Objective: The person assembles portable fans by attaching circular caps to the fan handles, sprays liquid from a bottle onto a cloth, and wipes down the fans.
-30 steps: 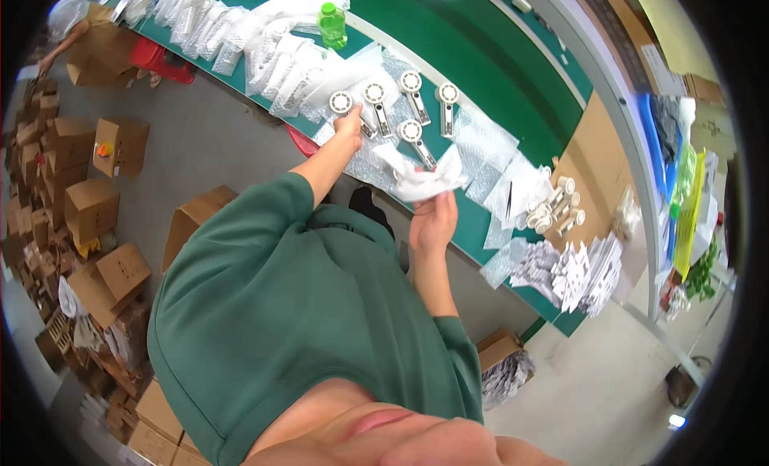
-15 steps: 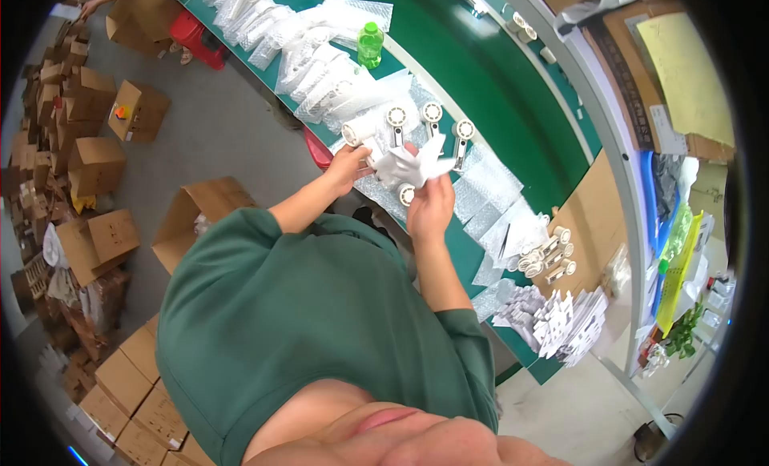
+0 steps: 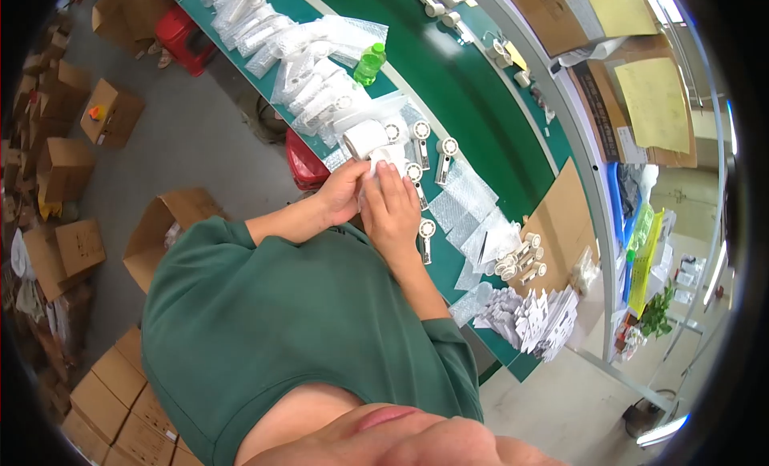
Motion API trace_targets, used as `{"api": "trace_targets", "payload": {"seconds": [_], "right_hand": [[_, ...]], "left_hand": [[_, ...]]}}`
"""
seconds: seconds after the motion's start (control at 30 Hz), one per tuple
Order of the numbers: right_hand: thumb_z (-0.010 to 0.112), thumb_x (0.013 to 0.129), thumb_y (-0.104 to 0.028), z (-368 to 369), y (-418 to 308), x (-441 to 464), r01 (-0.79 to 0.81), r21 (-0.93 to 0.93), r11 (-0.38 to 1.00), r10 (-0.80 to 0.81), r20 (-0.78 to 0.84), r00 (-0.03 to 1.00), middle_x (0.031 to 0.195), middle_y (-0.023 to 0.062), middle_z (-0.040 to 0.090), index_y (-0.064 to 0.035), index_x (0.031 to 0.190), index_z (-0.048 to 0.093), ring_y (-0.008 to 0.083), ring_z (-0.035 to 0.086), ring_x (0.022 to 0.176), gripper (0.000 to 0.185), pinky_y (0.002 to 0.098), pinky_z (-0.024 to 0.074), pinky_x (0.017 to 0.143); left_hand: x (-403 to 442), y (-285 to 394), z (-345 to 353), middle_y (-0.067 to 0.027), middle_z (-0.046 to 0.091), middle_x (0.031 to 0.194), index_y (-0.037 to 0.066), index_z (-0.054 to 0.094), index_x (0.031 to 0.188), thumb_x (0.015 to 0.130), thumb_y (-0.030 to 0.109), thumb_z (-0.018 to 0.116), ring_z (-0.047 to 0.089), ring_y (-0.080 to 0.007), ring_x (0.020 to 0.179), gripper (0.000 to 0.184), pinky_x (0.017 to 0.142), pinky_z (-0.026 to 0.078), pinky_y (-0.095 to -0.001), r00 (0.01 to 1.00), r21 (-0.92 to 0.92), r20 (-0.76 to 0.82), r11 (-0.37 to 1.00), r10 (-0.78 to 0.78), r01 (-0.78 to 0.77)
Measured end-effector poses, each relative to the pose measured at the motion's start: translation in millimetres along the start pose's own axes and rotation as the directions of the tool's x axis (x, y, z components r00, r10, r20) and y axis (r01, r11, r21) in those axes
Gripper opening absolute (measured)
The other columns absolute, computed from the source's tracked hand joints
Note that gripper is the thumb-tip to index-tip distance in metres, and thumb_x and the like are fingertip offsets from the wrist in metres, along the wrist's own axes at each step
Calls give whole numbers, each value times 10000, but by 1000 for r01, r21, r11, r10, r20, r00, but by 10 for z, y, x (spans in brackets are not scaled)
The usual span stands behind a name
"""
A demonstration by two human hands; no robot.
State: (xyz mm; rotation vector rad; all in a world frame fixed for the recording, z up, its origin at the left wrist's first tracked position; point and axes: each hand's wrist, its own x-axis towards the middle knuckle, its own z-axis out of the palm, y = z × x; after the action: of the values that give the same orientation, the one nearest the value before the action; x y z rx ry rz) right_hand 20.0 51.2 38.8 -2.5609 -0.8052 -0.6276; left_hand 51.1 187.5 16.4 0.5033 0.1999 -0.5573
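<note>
Both my hands meet over a white handheld fan (image 3: 364, 138) partly covered by a white wrapper (image 3: 388, 154). My left hand (image 3: 344, 194) is closed round the fan's lower part from the left. Bent over the wrapper from the right is my right hand (image 3: 391, 206), its fingers close together. The fan's round head sticks out above my fingers; its handle is hidden. Several more fans lie to the right, one of them (image 3: 446, 158) on bubble wrap and one (image 3: 426, 235) on the green table (image 3: 448, 275).
Wrapped items (image 3: 308, 86) are heaped at the upper left beside a green bottle (image 3: 369, 64). Bubble wrap sheets (image 3: 465, 198), a pile of fans (image 3: 521, 258) and folded papers (image 3: 533, 318) lie to the right. A red stool (image 3: 304, 159) and cartons (image 3: 172, 218) stand left of the table.
My hands have come together, and the white wrapper is now pressed against the fan. The loose wrapper's raised corners have gone down. The whole view has shifted slightly.
</note>
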Motion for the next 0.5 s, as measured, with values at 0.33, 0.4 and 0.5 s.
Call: {"api": "trace_targets", "payload": {"seconds": [0.33,0.4,0.5], "right_hand": [[800,729,-136,-160,-68,79,-308,-121,944,322,115,940,1217,232,598,55,1372,447,354,636,964,758,408,536,792],[808,715,-131,-213,-159,139,-346,-132,929,355,56,933,1144,203,613,40,1366,460,345,636,947,758,403,533,769],[821,696,-124,-293,-296,202,-420,-116,900,423,5,906,1073,175,619,20,1351,482,338,635,933,751,397,529,749]], "left_hand": [[11,101,-218,-80,507,1408,69,364,1460,994,546,426,530,-220,1241,670,1002,437,-388,990,219,134,976,-45,15],[50,130,-208,-79,516,1400,63,374,1453,986,581,417,537,-211,1231,698,979,448,-379,977,314,211,946,19,-86],[8,204,-210,-80,551,1353,49,438,1408,956,606,468,566,-192,1187,718,947,464,-349,948,382,287,892,136,-243]]}}
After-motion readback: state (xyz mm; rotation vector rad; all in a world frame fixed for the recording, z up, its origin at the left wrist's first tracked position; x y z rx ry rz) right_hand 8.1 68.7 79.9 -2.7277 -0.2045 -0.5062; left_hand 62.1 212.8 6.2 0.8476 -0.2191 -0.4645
